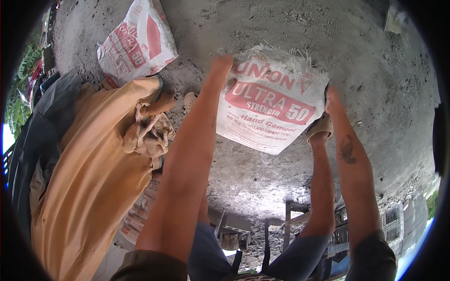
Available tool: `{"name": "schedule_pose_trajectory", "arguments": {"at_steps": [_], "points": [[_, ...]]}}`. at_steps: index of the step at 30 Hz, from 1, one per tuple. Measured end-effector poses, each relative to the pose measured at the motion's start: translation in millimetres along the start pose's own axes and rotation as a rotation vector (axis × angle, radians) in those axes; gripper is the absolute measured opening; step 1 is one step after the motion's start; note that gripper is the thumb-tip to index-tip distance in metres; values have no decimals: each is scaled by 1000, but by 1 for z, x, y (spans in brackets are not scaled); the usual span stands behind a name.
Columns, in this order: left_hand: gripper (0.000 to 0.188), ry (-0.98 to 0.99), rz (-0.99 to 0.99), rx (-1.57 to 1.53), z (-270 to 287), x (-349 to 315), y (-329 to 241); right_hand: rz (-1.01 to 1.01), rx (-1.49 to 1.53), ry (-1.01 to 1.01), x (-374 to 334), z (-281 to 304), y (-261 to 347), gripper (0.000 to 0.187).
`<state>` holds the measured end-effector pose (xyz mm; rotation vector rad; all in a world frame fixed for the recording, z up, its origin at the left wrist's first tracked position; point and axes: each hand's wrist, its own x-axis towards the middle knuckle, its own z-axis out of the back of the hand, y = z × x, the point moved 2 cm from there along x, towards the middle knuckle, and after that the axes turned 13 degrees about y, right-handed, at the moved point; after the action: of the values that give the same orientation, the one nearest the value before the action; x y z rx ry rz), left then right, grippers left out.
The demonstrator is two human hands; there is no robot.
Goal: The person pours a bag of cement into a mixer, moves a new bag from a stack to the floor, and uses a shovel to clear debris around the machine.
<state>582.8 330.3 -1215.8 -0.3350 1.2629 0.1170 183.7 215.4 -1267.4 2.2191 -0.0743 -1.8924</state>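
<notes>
A white cement bag (267,126) with red print is held out in front of me, its frayed top edge at the far side. My left hand (223,65) grips its far left corner. On the right edge, my right hand (333,101) closes on the bag's side. The fingers of both hands are mostly hidden by the bag. Part of the bag covers my right foot's beige clog (321,128). Grey dust smears the bag's upper part.
A second white and red cement bag (140,44) lies at the far left on the dusty grey ground (384,93). A tan tarp (89,173) drapes over a pile at left, with a crumpled dirty cloth (151,133) beside it. Stacked printed bags (133,225) show below the tarp.
</notes>
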Motion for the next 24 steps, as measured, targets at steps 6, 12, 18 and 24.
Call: {"name": "schedule_pose_trajectory", "arguments": {"at_steps": [6, 12, 18, 24], "points": [[32, 92, -184, -406, -21, -34, 43, 273, 116, 84, -68, -37, -12, 42], [24, 246, -99, -672, -17, -121, 79, 496, -29, 50, -110, -17, -39, 44], [24, 179, -99, -849, 2, -134, 99, 499, 76, -55, -121, -40, -42, 41], [25, 268, -65, -766, -13, -125, 84, 42, 96, 11, -100, -11, -28, 48]]}}
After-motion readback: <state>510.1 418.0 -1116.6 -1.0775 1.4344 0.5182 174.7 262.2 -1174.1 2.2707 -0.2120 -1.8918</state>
